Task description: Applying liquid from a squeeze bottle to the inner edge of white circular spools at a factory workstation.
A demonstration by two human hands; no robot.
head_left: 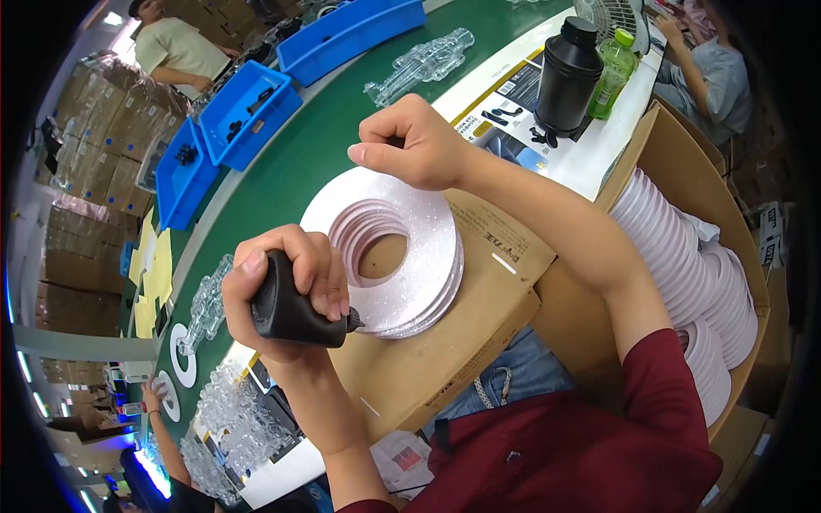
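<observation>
Tight spot, stuff everywhere

Your left hand (316,265) is wrapped round a black squeeze bottle (295,308), nozzle (354,321) near the edge of the white ring stack (423,248) on the cardboard box (428,368). Right hand (415,145) is curled round a small dark thing (396,142), can't tell what. Clear plastic pieces (244,423) crowd your left; black jug (569,81) and green bottle (611,75) ahead right, ring-filled carton (697,171) beyond your elbow.

Dark object (396,143), apparently small, mostly hidden in right grip (419,141)
</observation>
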